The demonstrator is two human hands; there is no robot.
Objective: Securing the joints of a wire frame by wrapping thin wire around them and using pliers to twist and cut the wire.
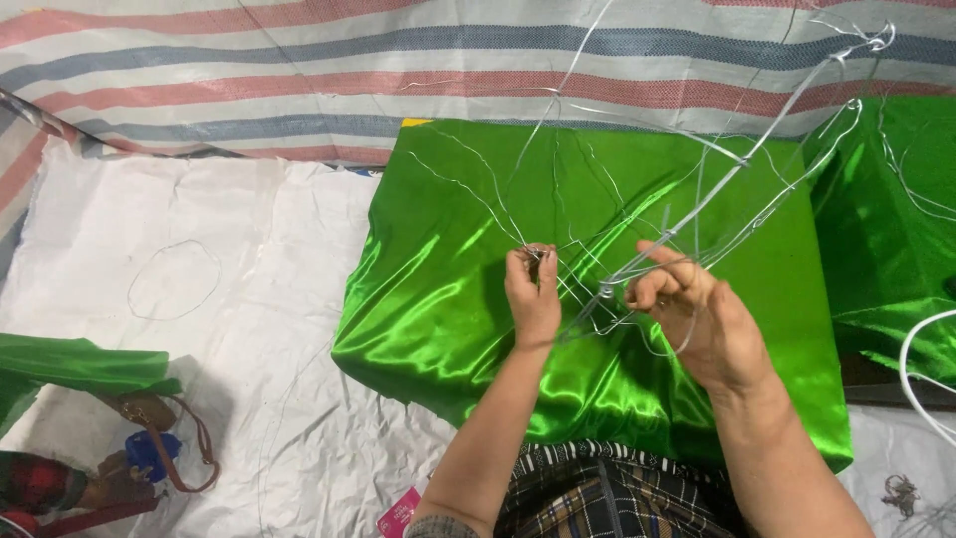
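A frame of thin silvery wire (717,189) spreads over a sheet of shiny green satin cloth (448,289) that lies across my lap. My left hand (533,294) pinches a wire joint near the middle of the frame with its fingertips. My right hand (697,319) is closed around a neighbouring wire just to the right, thumb and fingers curled on it. The frame rises up and away to the upper right, where several wires meet in twisted knots (876,42).
A loose wire ring (174,279) lies on the white woven sheet (249,399) at left. A brown strap bag (159,423) and a blue object sit at lower left. A striped tarp (299,80) hangs behind. More green cloth (896,219) lies at right.
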